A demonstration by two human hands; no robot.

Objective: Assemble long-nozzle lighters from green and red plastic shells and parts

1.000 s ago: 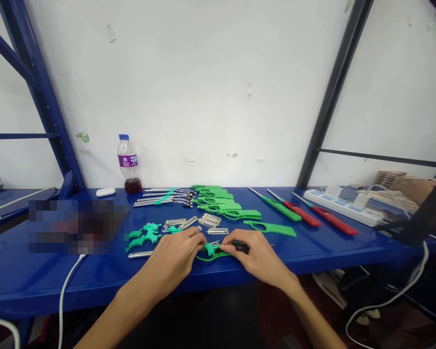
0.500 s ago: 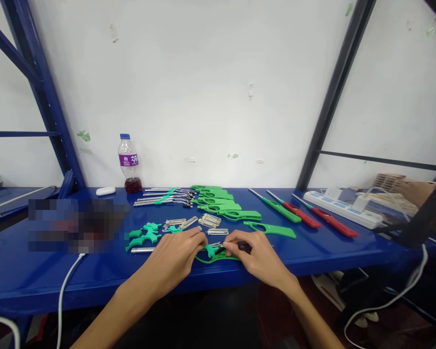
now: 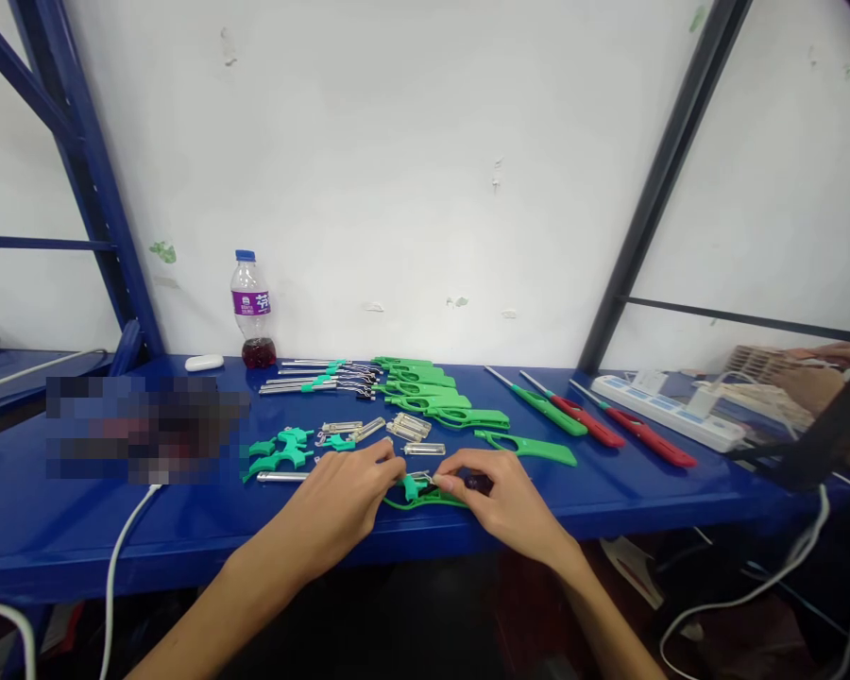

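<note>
At the table's front edge lies a green lighter shell half (image 3: 435,501), with a teal trigger piece (image 3: 412,488) on it. My left hand (image 3: 350,482) is closed, its thumb and fingertips at the left side of the trigger; a silver tube (image 3: 281,477) runs out from under this hand. My right hand (image 3: 502,491) is closed around a tool with a dark handle (image 3: 479,483), probably a screwdriver. Its thumb and forefinger pinch near thin wires (image 3: 419,476) beside the trigger. My fingers partly hide the inside of the shell.
Behind my hands lie clear fuel tanks (image 3: 409,427), teal triggers (image 3: 283,451), green shells (image 3: 460,416) and silver tubes with wires (image 3: 312,384). Finished-looking lighters (image 3: 595,416) and a power strip (image 3: 670,413) lie right. A bottle (image 3: 256,316) stands back left. A co-worker's hand (image 3: 814,387) shows far right.
The camera view has tilted slightly. My hands stay over the shell with only small finger movements. At the far right, a co-worker's hand has come further into view.
</note>
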